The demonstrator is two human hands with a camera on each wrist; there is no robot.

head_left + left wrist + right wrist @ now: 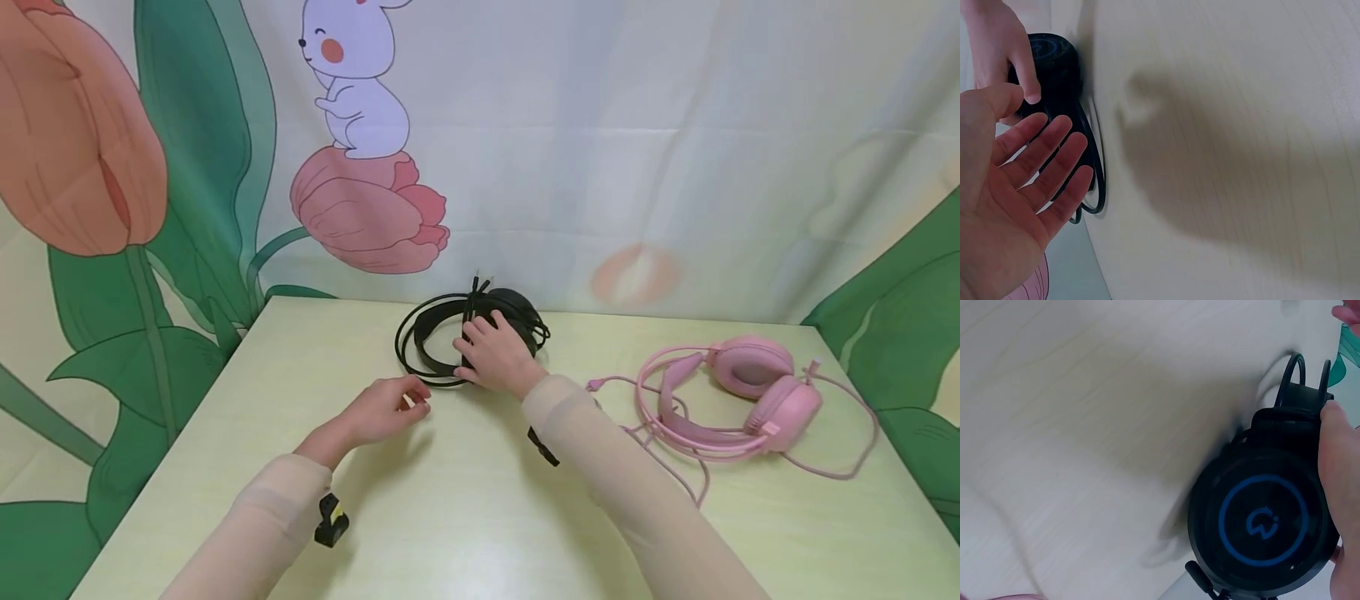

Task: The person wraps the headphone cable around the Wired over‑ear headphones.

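Observation:
A black headset [450,329] with its coiled cable lies at the far middle of the pale table [465,517]. My right hand [491,350] lies over its earcup, fingers wrapped round it. In the right wrist view the earcup [1265,524] bears a blue ring logo, and my right hand's fingers [1340,465] grip its edge. My left hand [397,407] hovers just left of the headset band, holding nothing. The left wrist view shows that left hand [1047,165] with palm open and fingers straight, close to the black headset [1060,75].
A pink headset [738,392] with a loose pink cable [851,467] lies at the right of the table. A cartoon curtain [600,150] hangs right behind the table's far edge. The near half of the table is bare wood.

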